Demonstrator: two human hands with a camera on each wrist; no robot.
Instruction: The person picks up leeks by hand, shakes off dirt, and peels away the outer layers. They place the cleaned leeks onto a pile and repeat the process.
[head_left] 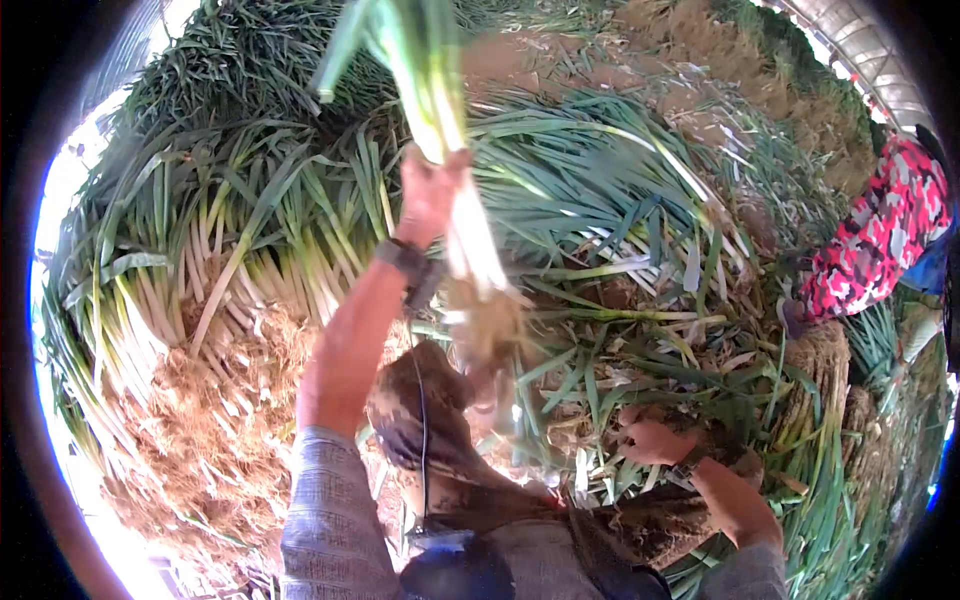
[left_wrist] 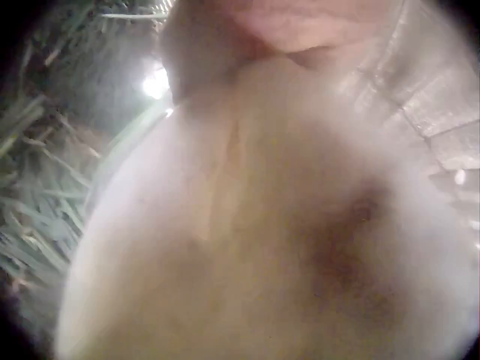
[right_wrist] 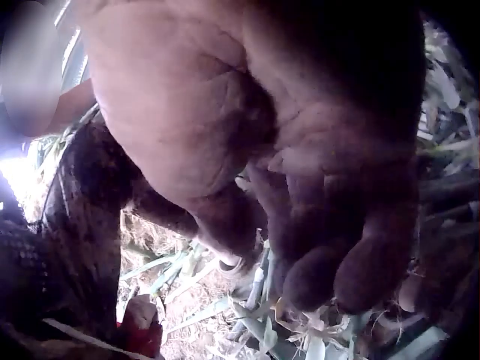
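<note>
My left hand (head_left: 428,195) is raised at the centre of the head view. It grips a bunch of leeks (head_left: 470,235) round the pale stalks, with green leaves above and hairy roots below, slightly blurred. In the left wrist view the palm side of the hand (left_wrist: 247,202) fills the picture and hides the stalks. Low on the right, my right hand (head_left: 655,440) hangs over leaf scraps (head_left: 600,385) near my knee. Its fingers (right_wrist: 315,277) are loosely bent in the right wrist view, with nothing visible in them.
Leeks lie piled along the left, their root ends (head_left: 220,430) towards me. More leeks (head_left: 590,180) lie ahead, leaves spread. At the right are a person's camouflage-patterned sleeve (head_left: 880,235) and a stack of leeks (head_left: 820,390). My capped head (head_left: 420,400) shows below.
</note>
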